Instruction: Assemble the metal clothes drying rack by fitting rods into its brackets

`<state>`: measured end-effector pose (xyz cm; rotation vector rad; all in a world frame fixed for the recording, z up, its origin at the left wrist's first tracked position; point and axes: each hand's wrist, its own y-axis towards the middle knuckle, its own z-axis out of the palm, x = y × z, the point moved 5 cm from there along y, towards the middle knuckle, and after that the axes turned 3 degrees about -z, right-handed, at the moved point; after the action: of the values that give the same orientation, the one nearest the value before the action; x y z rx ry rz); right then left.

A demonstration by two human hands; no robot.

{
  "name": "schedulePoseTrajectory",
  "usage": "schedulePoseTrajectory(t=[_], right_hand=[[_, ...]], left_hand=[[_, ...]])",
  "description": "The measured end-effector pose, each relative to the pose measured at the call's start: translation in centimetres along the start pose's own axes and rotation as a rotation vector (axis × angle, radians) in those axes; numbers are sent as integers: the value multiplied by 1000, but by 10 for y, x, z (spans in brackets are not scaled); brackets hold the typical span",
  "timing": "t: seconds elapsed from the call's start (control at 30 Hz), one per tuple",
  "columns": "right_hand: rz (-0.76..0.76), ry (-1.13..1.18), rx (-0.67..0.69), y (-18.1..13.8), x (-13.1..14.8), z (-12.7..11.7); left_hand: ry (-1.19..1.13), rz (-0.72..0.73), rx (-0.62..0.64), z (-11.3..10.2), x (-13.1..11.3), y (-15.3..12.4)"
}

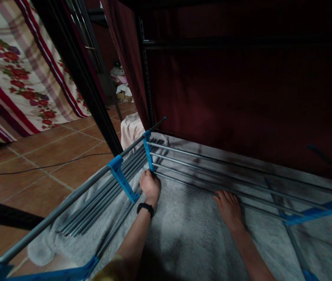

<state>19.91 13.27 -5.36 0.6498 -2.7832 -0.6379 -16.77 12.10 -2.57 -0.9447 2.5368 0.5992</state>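
Observation:
A folding drying rack of grey metal rods (212, 164) and blue plastic brackets (121, 177) lies over a grey fluffy rug (183, 226). My left hand (150, 185), a black band on its wrist, is closed around the lower end of a blue bracket where the rods meet. Further right, my right hand (228, 207) rests palm down on the rug with its fingers over the nearest grey rod; its fingertips are partly hidden.
A dark red curtain or cloth wall (242, 89) hangs just behind the rack. A black post (78, 70) stands at the left. Terracotta floor tiles (51, 156) carry a black cable (37, 166). A floral striped cloth (16, 66) hangs far left.

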Motion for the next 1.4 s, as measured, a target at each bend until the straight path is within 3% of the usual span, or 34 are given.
schedulePoseTrajectory(t=[0.43,0.87,1.13,1.4], right_hand=[[-48,-56,89,5,8,0],[65,131,56,9,6,-4],[103,127,124,22,9,-8],[108,127,114,23,7,-6]], left_hand=[[-31,-40,-30,1,3,-1],[-38,9,-76,0,3,1],[-63,-20,-94,2,4,8],[-84,66,-114,5,-1,3]])
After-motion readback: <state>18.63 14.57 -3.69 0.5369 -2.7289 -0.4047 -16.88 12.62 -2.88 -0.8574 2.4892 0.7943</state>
